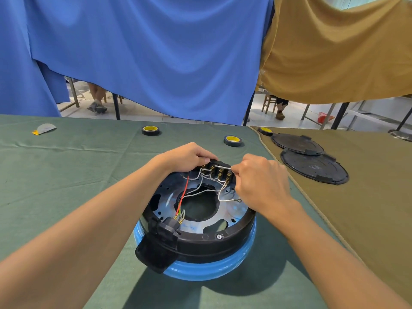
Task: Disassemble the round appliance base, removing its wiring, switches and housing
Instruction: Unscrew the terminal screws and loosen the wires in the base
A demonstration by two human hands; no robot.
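The base (223, 244) sits on the green table (66, 175) right in front of me. It lies flat with its open underside up, black rim on a blue ring (223, 269). It is round, so it has no long axis of its own. The hole in its metal plate (227, 210) faces straight up. On the far rim of the base stands the switch block (219, 169), its long axis running left to right, brass terminals facing me. My left hand (185, 158) curls over the block's left end, its grip closed on it; the fingertips are hidden behind the block. My right hand (260, 179) is at the block's right end, its grip pinching a thin silvery piece (221, 167) that lies along the block's top. I cannot tell whether that is a tool shaft or a sleeved wire. White wires (201, 182) loop from the terminals across the plate; one ends loose in a ring lug (239, 200). A red wire (185, 190) runs to the socket (166, 227) on the base's near-left rim, where a black flap (156, 253) hangs outward toward me. Beyond the base lie two tape rolls (150, 130) (232, 140). To its far right, two black round covers (297, 143) (314, 167) overlap on a brown cloth (367, 197).
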